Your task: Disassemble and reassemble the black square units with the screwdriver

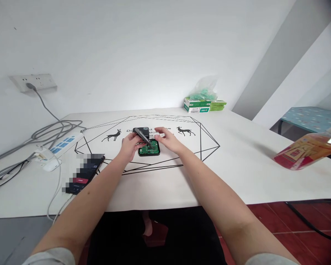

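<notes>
A small black case with a green circuit board [148, 148] lies flat at the middle of the table. My left hand [130, 146] is at its left side, fingers closed on a slim grey pointed tool [142, 135] that slants down to the right. The tool's narrow dark tip is over the board; whether it touches cannot be made out. Just behind the board lies a black square piece [145, 130], partly covered by the tool. My right hand [165, 139] is at the board's right edge, thumb and fingers apart with nothing visible between them.
A phone [85, 175] with a cable lies left of my forearm, near a white power strip [63, 147] and grey cords. Green and white boxes [197, 105] with a plastic bag stand against the wall. An orange bottle [306, 151] is at the right.
</notes>
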Tool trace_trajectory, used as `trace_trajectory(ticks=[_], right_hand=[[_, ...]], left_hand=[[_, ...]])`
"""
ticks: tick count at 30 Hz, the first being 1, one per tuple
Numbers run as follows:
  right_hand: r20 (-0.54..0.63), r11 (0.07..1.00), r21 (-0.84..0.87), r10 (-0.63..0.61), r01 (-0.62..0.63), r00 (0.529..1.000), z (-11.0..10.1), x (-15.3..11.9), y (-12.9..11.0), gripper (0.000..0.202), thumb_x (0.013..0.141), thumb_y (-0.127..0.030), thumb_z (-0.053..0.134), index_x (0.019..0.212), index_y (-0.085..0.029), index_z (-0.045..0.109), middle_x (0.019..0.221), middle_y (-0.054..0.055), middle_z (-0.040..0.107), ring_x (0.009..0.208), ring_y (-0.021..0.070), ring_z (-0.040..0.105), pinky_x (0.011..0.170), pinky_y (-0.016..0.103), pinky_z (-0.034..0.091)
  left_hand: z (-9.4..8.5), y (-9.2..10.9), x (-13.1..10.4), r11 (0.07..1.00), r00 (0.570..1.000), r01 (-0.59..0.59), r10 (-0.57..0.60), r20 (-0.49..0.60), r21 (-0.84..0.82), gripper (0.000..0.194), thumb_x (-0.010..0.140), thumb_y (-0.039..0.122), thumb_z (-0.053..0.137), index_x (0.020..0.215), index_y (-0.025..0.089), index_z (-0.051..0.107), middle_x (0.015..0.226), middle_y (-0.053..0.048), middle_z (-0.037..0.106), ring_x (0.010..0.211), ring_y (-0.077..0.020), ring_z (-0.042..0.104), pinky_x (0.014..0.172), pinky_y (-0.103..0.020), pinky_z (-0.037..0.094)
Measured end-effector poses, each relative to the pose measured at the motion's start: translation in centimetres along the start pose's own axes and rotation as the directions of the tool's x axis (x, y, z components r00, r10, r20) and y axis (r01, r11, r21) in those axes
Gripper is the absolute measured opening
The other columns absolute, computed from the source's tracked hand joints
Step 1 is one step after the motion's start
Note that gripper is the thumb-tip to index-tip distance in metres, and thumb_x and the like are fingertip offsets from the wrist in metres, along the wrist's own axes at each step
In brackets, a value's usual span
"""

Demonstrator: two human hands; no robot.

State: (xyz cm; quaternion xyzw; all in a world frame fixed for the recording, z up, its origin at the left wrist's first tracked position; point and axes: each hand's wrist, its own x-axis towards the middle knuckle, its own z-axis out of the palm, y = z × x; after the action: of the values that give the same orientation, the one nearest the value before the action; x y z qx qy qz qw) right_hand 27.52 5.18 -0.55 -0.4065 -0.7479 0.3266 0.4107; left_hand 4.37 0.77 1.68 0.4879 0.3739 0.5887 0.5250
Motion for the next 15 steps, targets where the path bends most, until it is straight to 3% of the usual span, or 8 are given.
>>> trace_trajectory(ticks=[4, 7, 10, 11, 13, 15], right_hand=[[0.249, 0.969, 0.247, -0.087, 0.024, 0.964, 1.7, -0.3, -1.0, 0.116, 0.062, -0.067, 0.099, 0.16, -0.028, 0.052, 0.17, 0.017, 0.052, 0.16, 0.0392, 0.047, 0.131, 0.06, 0.036], [0.354, 0.949, 0.313, -0.08, -0.038, 0.932, 2.1, -0.7, -1.4, 0.121, 0.063, -0.056, 0.101, 0.167, -0.028, 0.044, 0.163, 0.017, 0.059, 0.152, 0.0376, 0.056, 0.127, 0.06, 0.044], [0.283, 0.982, 0.187, -0.064, 0.011, 0.957, 1.5, -0.9, -1.6, 0.115, 0.067, -0.046, 0.097, 0.167, -0.025, 0.046, 0.165, 0.017, 0.057, 0.153, 0.0382, 0.055, 0.129, 0.061, 0.042], [0.22, 0.992, 0.114, -0.068, 0.044, 0.973, 1.1, -1.0, -1.5, 0.112, 0.066, -0.044, 0.096, 0.166, -0.024, 0.049, 0.167, 0.017, 0.055, 0.154, 0.0394, 0.052, 0.131, 0.062, 0.039], [0.103, 0.996, -0.028, -0.085, 0.088, 0.991, 0.4, -0.9, -1.2, 0.108, 0.066, -0.04, 0.093, 0.164, -0.023, 0.053, 0.167, 0.016, 0.054, 0.156, 0.0418, 0.05, 0.134, 0.063, 0.034], [0.045, 0.988, -0.123, -0.086, 0.091, 0.995, -0.1, -0.7, -0.5, 0.107, 0.065, -0.039, 0.091, 0.164, -0.022, 0.054, 0.163, 0.017, 0.057, 0.154, 0.0431, 0.051, 0.133, 0.064, 0.034]], left_hand=[[0.0, -1.5, -0.9, 0.999, 0.997, 0.017, -0.019, 0.072, 0.034, 0.055, 0.066, 0.051, 0.095, 0.103, 0.019, 0.071, 0.109, -0.009, 0.077, 0.107, -0.03, 0.076, 0.098, -0.049, 0.063], [-0.3, -1.8, -0.9, 0.995, 0.992, 0.004, -0.016, 0.125, 0.097, 0.055, 0.069, 0.051, 0.094, 0.107, 0.02, 0.07, 0.114, -0.01, 0.077, 0.111, -0.0312, 0.075, 0.099, -0.049, 0.062], [-1.5, -1.3, -0.4, 0.942, 0.962, -0.099, 0.008, 0.272, 0.32, 0.056, 0.072, 0.052, 0.088, 0.116, 0.02, 0.072, 0.119, -0.011, 0.077, 0.12, -0.0349, 0.072, 0.107, -0.051, 0.057], [-2.1, -1.0, -0.2, 0.866, 0.941, -0.181, 0.016, 0.337, 0.466, 0.057, 0.071, 0.047, 0.088, 0.118, 0.02, 0.073, 0.127, -0.013, 0.075, 0.128, -0.0368, 0.068, 0.112, -0.052, 0.055], [-3.2, -0.6, 0.1, 0.597, 0.919, -0.338, 0.044, 0.391, 0.728, 0.059, 0.068, 0.044, 0.087, 0.121, 0.02, 0.075, 0.142, -0.016, 0.07, 0.142, -0.0423, 0.057, 0.123, -0.057, 0.043], [-4.0, -0.4, 0.2, 0.395, 0.918, -0.358, -0.014, 0.395, 0.846, 0.063, 0.074, 0.049, 0.084, 0.129, 0.021, 0.073, 0.145, -0.017, 0.069, 0.145, -0.0445, 0.053, 0.127, -0.063, 0.035]])
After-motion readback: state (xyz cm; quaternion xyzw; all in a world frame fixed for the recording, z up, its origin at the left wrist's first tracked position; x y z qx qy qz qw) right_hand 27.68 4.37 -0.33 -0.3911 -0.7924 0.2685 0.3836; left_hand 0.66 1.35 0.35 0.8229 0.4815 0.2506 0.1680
